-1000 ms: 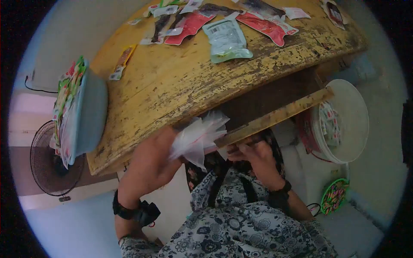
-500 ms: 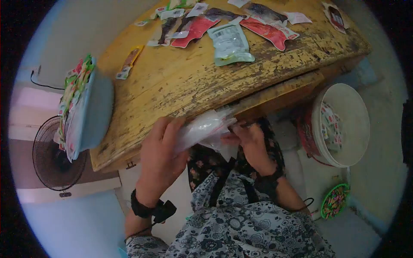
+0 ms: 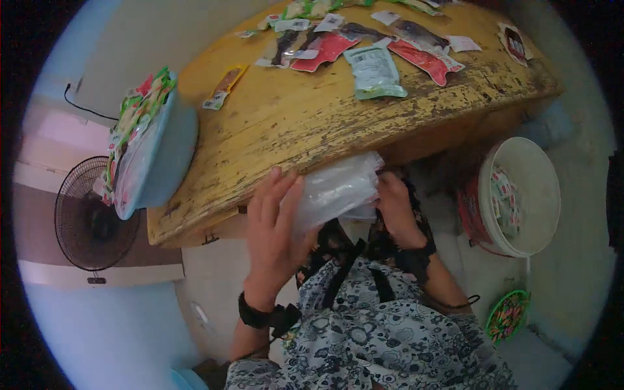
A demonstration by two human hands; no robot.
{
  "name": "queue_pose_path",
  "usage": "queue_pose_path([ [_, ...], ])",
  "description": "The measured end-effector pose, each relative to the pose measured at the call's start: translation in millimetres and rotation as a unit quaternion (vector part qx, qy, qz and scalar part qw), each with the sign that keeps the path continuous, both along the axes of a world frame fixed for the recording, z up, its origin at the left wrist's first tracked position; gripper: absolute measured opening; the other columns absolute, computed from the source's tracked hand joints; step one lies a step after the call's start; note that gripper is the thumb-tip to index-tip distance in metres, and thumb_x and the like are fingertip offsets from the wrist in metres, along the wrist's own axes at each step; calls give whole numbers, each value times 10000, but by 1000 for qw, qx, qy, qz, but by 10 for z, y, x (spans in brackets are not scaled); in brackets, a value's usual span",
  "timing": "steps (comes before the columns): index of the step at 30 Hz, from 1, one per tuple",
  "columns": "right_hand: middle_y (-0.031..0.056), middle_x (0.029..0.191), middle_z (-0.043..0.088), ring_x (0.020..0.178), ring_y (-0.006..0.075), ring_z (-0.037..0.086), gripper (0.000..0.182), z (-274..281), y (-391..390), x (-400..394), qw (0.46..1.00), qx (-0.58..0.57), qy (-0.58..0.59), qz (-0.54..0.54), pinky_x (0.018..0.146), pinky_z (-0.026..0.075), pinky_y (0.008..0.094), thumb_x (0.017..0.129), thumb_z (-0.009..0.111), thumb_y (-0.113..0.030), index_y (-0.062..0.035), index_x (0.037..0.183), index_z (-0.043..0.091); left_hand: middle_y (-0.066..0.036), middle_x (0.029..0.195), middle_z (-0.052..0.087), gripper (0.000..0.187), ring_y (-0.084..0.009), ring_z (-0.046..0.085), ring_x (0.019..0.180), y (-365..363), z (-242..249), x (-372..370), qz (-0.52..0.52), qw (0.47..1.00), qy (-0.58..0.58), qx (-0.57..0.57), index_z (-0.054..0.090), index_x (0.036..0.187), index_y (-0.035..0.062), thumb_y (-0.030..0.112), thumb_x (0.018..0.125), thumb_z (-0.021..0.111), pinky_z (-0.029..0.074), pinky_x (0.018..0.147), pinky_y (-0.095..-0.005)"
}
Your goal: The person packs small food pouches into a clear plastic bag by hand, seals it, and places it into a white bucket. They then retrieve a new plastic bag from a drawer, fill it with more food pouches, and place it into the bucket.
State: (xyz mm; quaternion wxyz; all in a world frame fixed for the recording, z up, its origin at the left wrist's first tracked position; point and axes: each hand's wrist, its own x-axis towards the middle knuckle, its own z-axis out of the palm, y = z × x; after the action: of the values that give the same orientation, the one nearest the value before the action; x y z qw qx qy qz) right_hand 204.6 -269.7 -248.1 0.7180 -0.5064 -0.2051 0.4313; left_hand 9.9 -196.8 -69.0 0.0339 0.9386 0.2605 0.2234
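A stack of clear plastic bags [image 3: 339,188] lies between my hands, just in front of the table's near edge. My left hand [image 3: 272,227] holds its left end, with the fingers lying long over the plastic and the thumb at the lower side. At the right end, my right hand [image 3: 398,211] is closed on the bags' edge, its fingertips partly hidden. The plastic looks flattened and shiny, and I cannot make out anything inside it.
On the worn yellow table [image 3: 260,136] lie a pale green pouch [image 3: 375,71], red packets [image 3: 426,60] and a small yellow packet [image 3: 225,86]. A blue basin [image 3: 170,156] of packets stands left, before a fan [image 3: 91,214]. A white bucket [image 3: 520,195] and green basket [image 3: 508,315] are right.
The bags have swung flatter and spread wider between my hands, moving slightly right. My right hand has closed on their right end. The drawer under the tabletop no longer sticks out visibly.
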Motion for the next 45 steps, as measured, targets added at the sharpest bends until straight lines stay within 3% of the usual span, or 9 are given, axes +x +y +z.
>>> queue_pose_path([
  [2, 114, 1008, 658, 947, 192, 665, 302, -4, -204, 41, 987, -72, -140, 29, 817, 570, 339, 1014, 614, -302, -9, 1077, 578, -165, 1357, 584, 665, -380, 501, 1339, -54, -186, -165, -6, 999, -47, -22, 593, 1344, 86, 42, 719, 815, 419, 1096, -501],
  [5, 127, 1069, 680, 987, 194, 662, 276, 303, -498, -82, 998, -46, -23, -46, 821, 563, 329, 1019, 599, -271, -15, 1121, 576, -179, 1326, 616, 575, -390, 545, 1295, -138, -430, -398, 0, 991, -121, -49, 620, 1316, 97, 40, 773, 800, 442, 1080, -499],
  [9, 152, 1280, 620, 1124, 217, 630, 264, 595, -718, -59, 972, -23, -200, -121, 868, 562, 348, 970, 647, -167, -40, 1191, 575, -166, 1221, 677, 413, -378, 611, 1209, -137, -519, -577, 57, 971, -214, -93, 681, 1208, 79, 15, 807, 755, 477, 1036, -486],
  [14, 176, 1498, 465, 1341, 346, 502, 484, 1139, -497, -32, 814, 1, -577, -59, 1086, 447, 453, 817, 734, -60, -92, 1281, 601, -136, 1058, 723, 227, -343, 665, 1101, -50, -475, -552, -3, 974, -222, -50, 728, 998, 62, 3, 781, 750, 508, 962, -463],
  [20, 157, 1452, 542, 1364, 410, 464, 391, 1403, -203, -245, 705, 90, -703, 12, 1147, 366, 509, 751, 722, -76, -148, 1135, 717, -96, 933, 695, 218, -319, 670, 926, -60, -419, -585, -63, 957, -281, -33, 721, 908, 55, -3, 700, 752, 544, 796, -420],
  [33, 26, 1202, 715, 1101, 295, 656, 178, 1781, -672, -411, 661, 216, -714, 83, 887, 580, 430, 808, 741, -142, -151, 979, 696, -60, 902, 682, 208, -287, 676, 842, -369, 110, -752, -138, 935, -312, -99, 696, 850, 61, 18, 653, 746, 542, 678, -359],
  [39, 73, 1155, 720, 1027, 271, 683, 293, 2052, -806, -373, 683, 327, -632, 163, 847, 580, 405, 812, 762, -183, -105, 1091, 716, -53, 793, 665, 111, -251, 659, 755, -510, 107, -914, -288, 820, -478, -131, 688, 798, 39, 81, 709, 740, 518, 629, -342],
  [41, 93, 1121, 720, 1013, 268, 683, 335, 2072, -820, -370, 694, 350, -600, 188, 845, 567, 399, 829, 756, -210, -79, 1135, 714, -71, 825, 656, 60, -242, 634, 741, -548, -176, -1117, -273, 813, -494, -145, 680, 820, 75, 123, 795, 704, 518, 663, -359],
  [45, 107, 1066, 716, 978, 282, 685, 392, 2187, -534, -378, 792, 267, -508, 207, 863, 535, 404, 854, 749, -284, -52, 1166, 696, -39, 779, 614, 61, -155, 594, 734, -340, 284, -864, -114, 826, -447, -323, 653, 868, 23, 71, 863, 690, 465, 662, -277],
])
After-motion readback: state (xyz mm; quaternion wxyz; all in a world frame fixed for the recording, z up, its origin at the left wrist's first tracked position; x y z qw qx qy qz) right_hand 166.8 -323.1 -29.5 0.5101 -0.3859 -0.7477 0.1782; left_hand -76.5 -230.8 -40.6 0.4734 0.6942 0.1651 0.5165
